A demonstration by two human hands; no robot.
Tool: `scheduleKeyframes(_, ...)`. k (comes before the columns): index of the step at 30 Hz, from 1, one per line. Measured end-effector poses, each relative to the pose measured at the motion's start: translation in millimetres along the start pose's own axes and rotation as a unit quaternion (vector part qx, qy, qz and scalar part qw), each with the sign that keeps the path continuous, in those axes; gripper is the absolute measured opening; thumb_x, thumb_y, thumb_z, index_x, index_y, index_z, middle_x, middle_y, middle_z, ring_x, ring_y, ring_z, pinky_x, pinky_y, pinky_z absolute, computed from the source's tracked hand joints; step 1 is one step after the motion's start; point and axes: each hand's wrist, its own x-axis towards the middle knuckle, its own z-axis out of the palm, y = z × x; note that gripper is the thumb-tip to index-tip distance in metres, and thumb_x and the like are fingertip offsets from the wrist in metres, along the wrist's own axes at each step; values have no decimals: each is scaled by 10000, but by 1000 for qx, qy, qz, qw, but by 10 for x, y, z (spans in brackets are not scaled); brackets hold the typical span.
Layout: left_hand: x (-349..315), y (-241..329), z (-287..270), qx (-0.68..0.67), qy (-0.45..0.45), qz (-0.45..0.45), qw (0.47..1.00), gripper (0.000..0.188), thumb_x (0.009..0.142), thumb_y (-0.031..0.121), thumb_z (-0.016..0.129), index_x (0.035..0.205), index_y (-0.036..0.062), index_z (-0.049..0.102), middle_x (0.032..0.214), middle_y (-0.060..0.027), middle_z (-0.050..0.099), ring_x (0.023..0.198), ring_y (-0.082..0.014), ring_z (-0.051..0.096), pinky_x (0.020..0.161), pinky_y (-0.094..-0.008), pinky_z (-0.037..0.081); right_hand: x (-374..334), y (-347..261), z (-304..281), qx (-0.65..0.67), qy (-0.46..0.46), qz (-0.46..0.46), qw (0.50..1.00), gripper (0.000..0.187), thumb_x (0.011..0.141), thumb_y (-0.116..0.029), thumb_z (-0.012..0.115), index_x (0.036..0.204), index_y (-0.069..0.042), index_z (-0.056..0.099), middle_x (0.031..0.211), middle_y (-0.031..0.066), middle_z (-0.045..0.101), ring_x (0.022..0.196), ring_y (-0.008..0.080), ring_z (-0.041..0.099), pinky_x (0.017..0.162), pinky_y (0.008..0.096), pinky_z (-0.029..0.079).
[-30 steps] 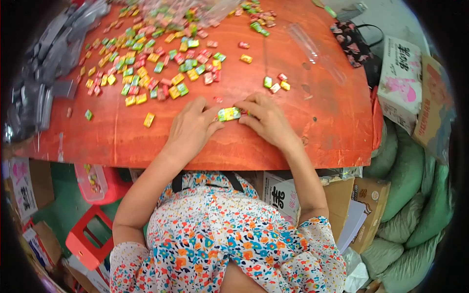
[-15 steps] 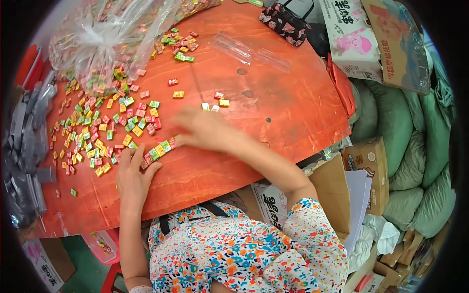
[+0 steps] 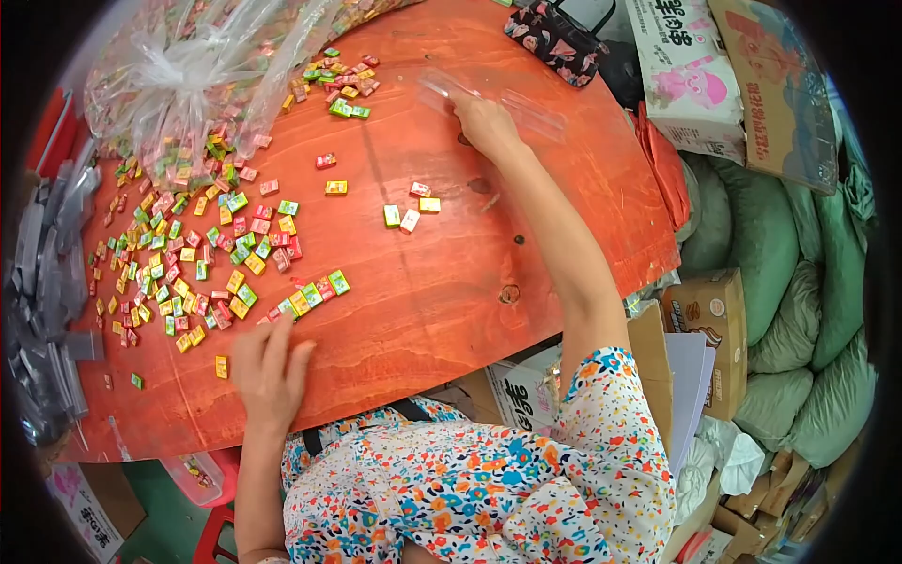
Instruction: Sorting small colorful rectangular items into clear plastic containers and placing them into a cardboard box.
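A slanting row of small candy-sized boxes (image 3: 311, 294) in red, green, yellow and pink lies on the red table. Just below its left end, my left hand (image 3: 267, 371) is slightly blurred, with thumb and fingers apart and nothing seen in them. My right arm stretches to the far side, where my right hand (image 3: 487, 124) has its fingers curled on a clear plastic sleeve (image 3: 438, 86); its fingertips are partly hidden. A second clear sleeve (image 3: 537, 117) lies beside that hand. Many loose small boxes (image 3: 178, 254) are scattered on the left.
A large clear bag (image 3: 174, 70) full of small boxes stands at the far left. Grey plastic pieces (image 3: 42, 310) crowd the left edge of the table (image 3: 423, 338). A black floral bag (image 3: 559, 42) sits at the back; cartons (image 3: 691, 80) and green sacks (image 3: 752, 244) are on the right.
My right hand has left the row and moved far and right to the clear sleeve. My left hand has drawn back toward me from the row, which stays on the table.
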Motion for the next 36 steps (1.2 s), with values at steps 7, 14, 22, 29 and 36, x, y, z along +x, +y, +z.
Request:
scheduleKeyframes(7, 1091, 617, 788, 14, -135, 247, 959, 549, 909, 395, 582, 1356, 86, 508, 1466, -91, 416, 1361, -319, 351, 1104, -501, 308, -1201, -98, -204, 26, 81, 1, 996, 194, 904, -114, 478, 1058, -124, 595, 1044, 113, 674, 935, 349, 649, 766, 467, 516)
scheduleKeyframes(14, 1696, 215, 1330, 162, -288, 180, 927, 771, 922, 627, 407, 1480, 97, 358, 1582, -59, 266, 1446, -304, 234, 1166, -550, 152, -2293, -178, -317, 20, 113, -37, 993, 303, 908, -55, 497, 1176, -87, 634, 1147, 109, 677, 1062, 297, 654, 859, 397, 553)
scheduleKeyframes(22, 1526, -201, 1048, 206, -114, 100, 967, 679, 960, 478, 472, 1478, 60, 337, 1577, -106, 264, 1465, -331, 200, 1167, -559, 152, -1994, -958, -288, 189, 54, -150, 969, 369, 871, -44, 570, 1237, -78, 606, 1227, 140, 640, 1134, 274, 625, 929, 401, 524)
scheduleKeyframes(29, 983, 744, 844, 90, -224, 165, 956, 662, 940, 454, 515, 1439, 34, 402, 1545, -152, 310, 1447, -325, 243, 1178, -506, 169, -868, 809, -432, -80, 142, -64, 985, 466, 880, -13, 526, 1343, -62, 516, 1428, 157, 478, 1349, 322, 421, 1095, 415, 376)
scheduleKeyframes(36, 885, 839, 1085, 66, -266, 150, 950, 682, 934, 479, 511, 1436, 29, 408, 1546, -139, 306, 1439, -304, 255, 1180, -498, 160, -464, 1536, -204, -83, 16, -52, 995, 447, 929, -159, 535, 1370, -103, 490, 1485, 143, 419, 1376, 318, 390, 1105, 440, 353)
